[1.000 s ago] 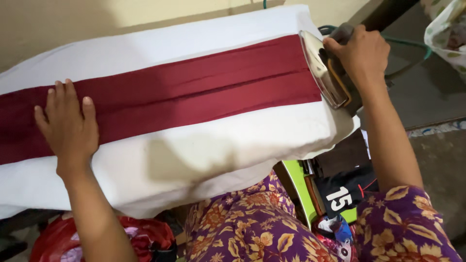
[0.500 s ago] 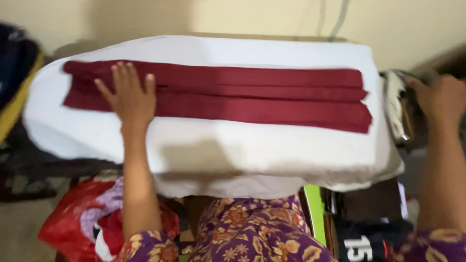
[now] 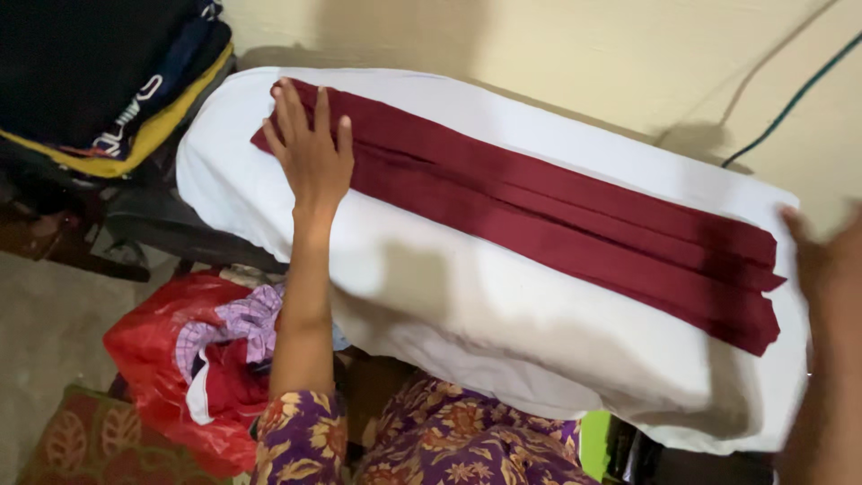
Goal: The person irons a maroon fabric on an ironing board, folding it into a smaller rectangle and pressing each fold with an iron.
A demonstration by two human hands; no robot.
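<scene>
The left hand (image 3: pixel 310 153) lies flat, fingers spread apart, palm down on the left end of a long dark red cloth (image 3: pixel 557 220). Its grip is open and clamped on nothing; it only presses the cloth. The cloth is folded in long pleats and lies stretched along a white padded board (image 3: pixel 467 296), from the upper left to the lower right. The right hand (image 3: pixel 831 269) is at the right edge of the view, blurred, near the right end of the cloth; I cannot tell if its grip is apart or together. A stack of folded clothes (image 3: pixel 108 81) sits beyond the board's left end. A red plastic bag (image 3: pixel 166 359) with clothes lies on the floor below.
</scene>
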